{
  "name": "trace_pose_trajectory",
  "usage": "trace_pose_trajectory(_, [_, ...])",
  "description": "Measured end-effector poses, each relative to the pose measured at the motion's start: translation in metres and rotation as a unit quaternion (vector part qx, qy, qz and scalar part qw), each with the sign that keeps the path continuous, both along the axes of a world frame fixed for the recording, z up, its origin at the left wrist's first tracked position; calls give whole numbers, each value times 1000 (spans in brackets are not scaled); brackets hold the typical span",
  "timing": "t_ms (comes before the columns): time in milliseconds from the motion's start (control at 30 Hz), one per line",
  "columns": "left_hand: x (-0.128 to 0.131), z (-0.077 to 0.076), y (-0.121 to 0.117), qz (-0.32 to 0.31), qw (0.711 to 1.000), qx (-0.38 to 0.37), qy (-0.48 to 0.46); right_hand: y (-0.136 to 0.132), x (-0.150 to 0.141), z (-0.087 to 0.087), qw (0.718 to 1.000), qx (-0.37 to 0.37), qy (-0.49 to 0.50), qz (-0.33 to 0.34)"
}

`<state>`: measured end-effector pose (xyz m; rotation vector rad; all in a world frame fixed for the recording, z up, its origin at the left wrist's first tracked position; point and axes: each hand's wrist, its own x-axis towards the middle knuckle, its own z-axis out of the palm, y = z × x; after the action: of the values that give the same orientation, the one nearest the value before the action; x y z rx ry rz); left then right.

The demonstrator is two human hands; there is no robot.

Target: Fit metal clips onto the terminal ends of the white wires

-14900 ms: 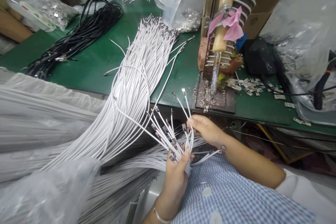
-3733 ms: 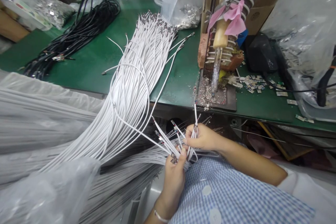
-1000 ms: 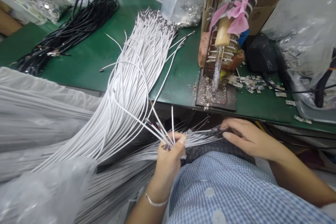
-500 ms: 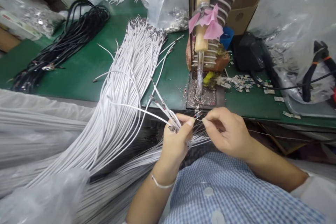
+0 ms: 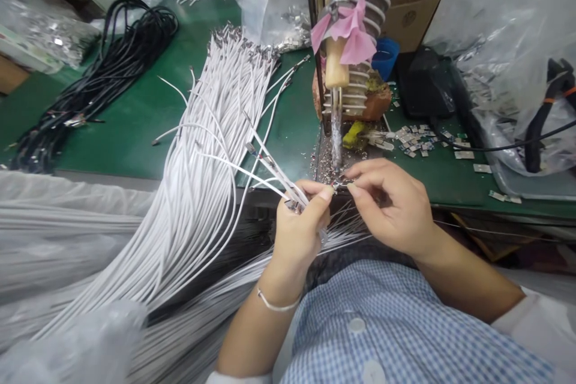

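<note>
Under the iron tip (image 5: pixel 335 153), left hand (image 5: pixel 299 231) grips wires (image 5: pixel 270 169); right hand (image 5: pixel 390 204) pinches one end. Light, floppy, prob. slippery; best held near terminals.

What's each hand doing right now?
Left hand: closed, gripping a few white wires.
Right hand: pinching a wire tip under the soldering iron.

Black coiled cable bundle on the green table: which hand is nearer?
Left. The left hand grips white wires right of the black coiled cable bundle; the right hand lies farther right, below the soldering iron.
</note>
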<state>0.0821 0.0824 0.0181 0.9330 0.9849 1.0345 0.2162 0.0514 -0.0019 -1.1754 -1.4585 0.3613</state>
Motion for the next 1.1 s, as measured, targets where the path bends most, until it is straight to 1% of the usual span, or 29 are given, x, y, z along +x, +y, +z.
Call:
trace_pose_trajectory(133, [2, 2, 1, -12, 1000, 10, -8, 3, 1, 1, 1000, 13, 0, -14])
trace_pose_trajectory(367, [2, 2, 2, -9, 1000, 14, -1, 4, 2, 2, 1000, 19, 6, -10])
trace_pose_trajectory(600, [1, 1, 0, -13, 1000, 12, -8, 5, 1, 1, 1000, 22, 9, -3])
trace_pose_trajectory(833, [-2, -7, -7, -8, 1000, -2, 1, -2, -1, -3, 1000, 11, 8, 15])
trace_pose_trajectory(967, [-5, -9, -12, -2, 1000, -14, 12, -7, -1, -3, 1000, 8, 6, 19])
trace_pose_trajectory(1100, [-13, -12, -24, -20, 999, -38, 17, -16, -2, -7, 998, 25, 40, 50])
